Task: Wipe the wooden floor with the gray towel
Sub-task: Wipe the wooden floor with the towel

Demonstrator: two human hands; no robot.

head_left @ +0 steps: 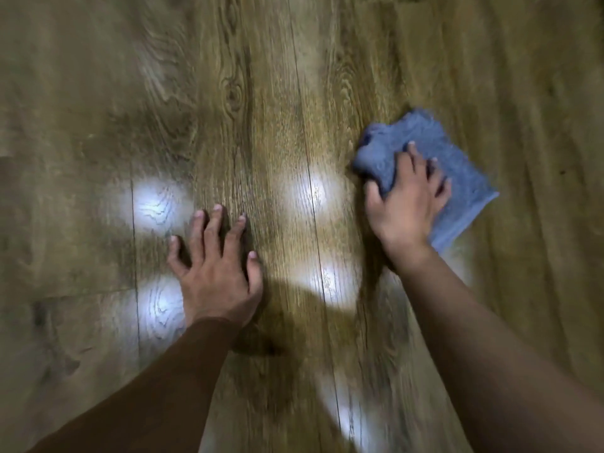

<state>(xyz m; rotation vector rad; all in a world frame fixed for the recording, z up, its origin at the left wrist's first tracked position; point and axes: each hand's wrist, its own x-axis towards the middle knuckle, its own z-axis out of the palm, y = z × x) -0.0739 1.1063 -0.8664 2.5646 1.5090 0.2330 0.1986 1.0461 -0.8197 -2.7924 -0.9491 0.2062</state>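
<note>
The wooden floor (268,132) fills the whole view, brown planks with dark grain and bright light reflections. A folded gray-blue towel (457,161) lies on it at the right. My right hand (408,204) lies on top of the towel, fingers spread over it and the thumb curled round its near left edge, pressing it against the floor. My left hand (215,266) rests flat on the bare floor at the lower middle, fingers spread and straight, holding nothing. Both forearms reach in from the bottom of the view.
Plank seams run away from me between the two hands. Several white glare patches (157,204) shine on the boards near my left hand. Bare floor stretches out on all sides.
</note>
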